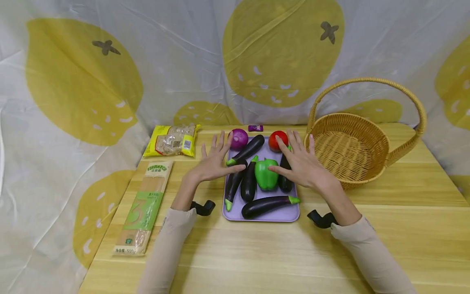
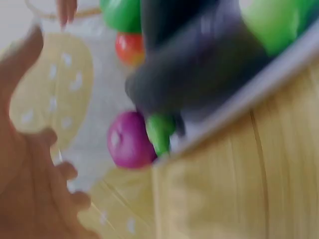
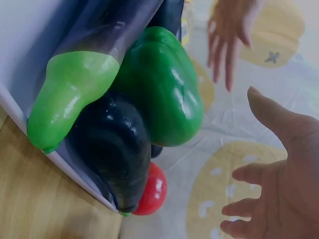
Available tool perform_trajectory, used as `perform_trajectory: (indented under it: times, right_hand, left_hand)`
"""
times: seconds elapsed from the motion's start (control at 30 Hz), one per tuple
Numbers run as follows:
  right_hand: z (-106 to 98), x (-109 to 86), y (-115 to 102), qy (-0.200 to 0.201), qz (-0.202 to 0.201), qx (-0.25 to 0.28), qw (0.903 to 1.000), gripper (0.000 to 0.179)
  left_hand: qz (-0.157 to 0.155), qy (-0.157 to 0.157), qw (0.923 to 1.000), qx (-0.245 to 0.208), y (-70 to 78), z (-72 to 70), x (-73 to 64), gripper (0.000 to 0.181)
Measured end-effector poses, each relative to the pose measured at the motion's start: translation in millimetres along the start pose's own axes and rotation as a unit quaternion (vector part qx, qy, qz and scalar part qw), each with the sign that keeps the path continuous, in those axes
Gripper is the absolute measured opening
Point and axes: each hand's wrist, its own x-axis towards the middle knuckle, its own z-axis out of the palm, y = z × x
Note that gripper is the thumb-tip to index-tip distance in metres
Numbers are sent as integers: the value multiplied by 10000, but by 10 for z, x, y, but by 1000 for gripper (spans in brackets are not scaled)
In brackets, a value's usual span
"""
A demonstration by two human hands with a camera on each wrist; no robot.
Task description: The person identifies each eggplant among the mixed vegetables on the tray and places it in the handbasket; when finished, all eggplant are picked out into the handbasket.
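Observation:
Both hands hover over a lilac tray (image 1: 235, 217) with their fingers spread, holding nothing. My left hand (image 1: 213, 163) is above the tray's left side, nearest a purple onion (image 1: 240, 139) and a dark eggplant (image 1: 253, 148). Over the right side, my right hand (image 1: 304, 165) is nearest a red tomato (image 1: 278, 141) and a green bell pepper (image 1: 266, 175), partly covering an upright-lying eggplant (image 1: 285, 184). Several eggplants lie in the tray, one across its front (image 1: 266, 207). The left wrist view is blurred, but the thumb and fingers (image 2: 37, 184) there are apart from the onion (image 2: 130, 140).
A wicker basket (image 1: 382, 149) with a tall handle stands at the right. On the left lie a yellow bag of grain-like food (image 1: 172, 141) and a long noodle packet (image 1: 145, 208). A small purple packet (image 1: 255, 128) sits behind the tray, before a lemon-print cloth (image 1: 205, 61).

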Motion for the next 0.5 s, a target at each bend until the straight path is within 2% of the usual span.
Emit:
perform_trajectory:
  times: [0.1, 0.27, 0.4, 0.5]
  right_hand:
    - [-19, -10, 6, -7, -10, 36, 10000, 96]
    - [-38, -36, 19, -84, 2, 4, 10000, 96]
    - [-47, -57, 36, -96, 10, -8, 10000, 95]
    - [-52, -70, 45, -97, -9, 53, 9999, 94]
  left_hand:
    - [50, -607, 9965, -570, -210, -51, -11, 126]
    - [-64, -1358, 9871, -849, -483, -31, 1, 140]
    - [-203, -1557, 9845, -780, -584, 16, 40, 143]
    - [-319, -1501, 9863, -598, -612, 41, 78, 144]
